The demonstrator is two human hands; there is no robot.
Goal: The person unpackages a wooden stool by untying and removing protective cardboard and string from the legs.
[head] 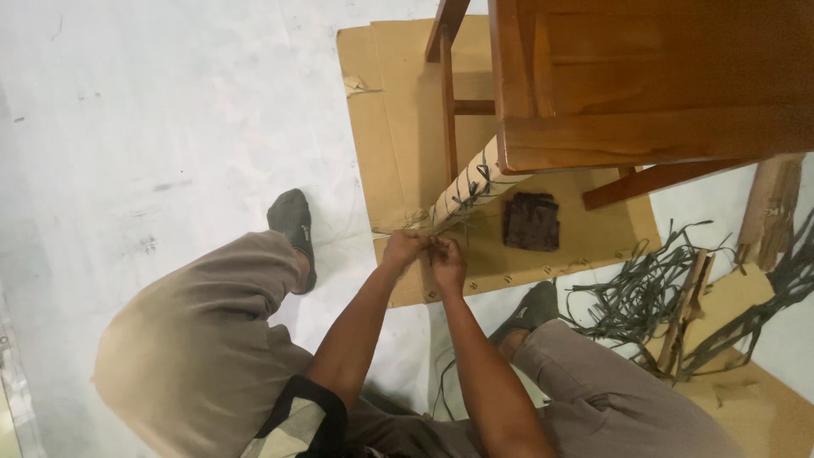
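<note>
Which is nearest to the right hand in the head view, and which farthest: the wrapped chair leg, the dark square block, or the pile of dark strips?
From the right hand:
1. Wrapped chair leg, just above the hand, its lower end at the fingers.
2. Dark square block, on the cardboard to the right.
3. Pile of dark strips, farther right on the floor.
</note>
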